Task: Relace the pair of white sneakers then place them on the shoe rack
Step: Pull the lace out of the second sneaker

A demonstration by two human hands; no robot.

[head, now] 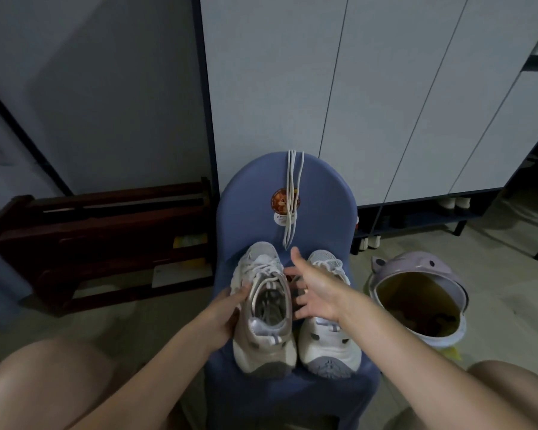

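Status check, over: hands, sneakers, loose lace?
Left hand grips left sneaker at its side. Right hand open, above right sneaker. Loose laces hang over blue chair back, nothing blocking.

Place: a home entryway or hallway.
Storage: tall white cupboard doors (354,88), with an open bottom shelf (416,217) holding shoes.
Furniture: a dark wooden rack (100,231) by the wall and a blue chair (317,193).
Floor: pale tiles (494,243).
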